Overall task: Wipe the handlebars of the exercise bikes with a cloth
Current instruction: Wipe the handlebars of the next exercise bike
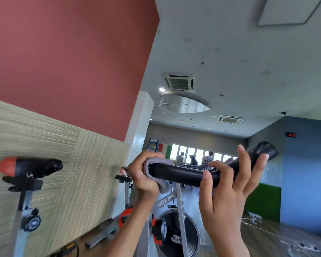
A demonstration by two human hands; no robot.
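A black handlebar [182, 175] of an exercise bike runs across the middle of the view and curves up to a rounded end at the right. My left hand [143, 175] grips a grey cloth [162, 183] wrapped round the bar's left end. My right hand [228, 184] holds the bar further right, with its thumb and first finger curled over it and the other fingers spread upward. The bike's grey frame [167, 199] and flywheel [176, 230] show below the bar.
A second bike stands at the left with a black and red saddle [29, 166] on a grey post, close to a wood-panelled wall [78, 164]. Behind are a blue wall [304, 164], a green panel, windows and people in the distance.
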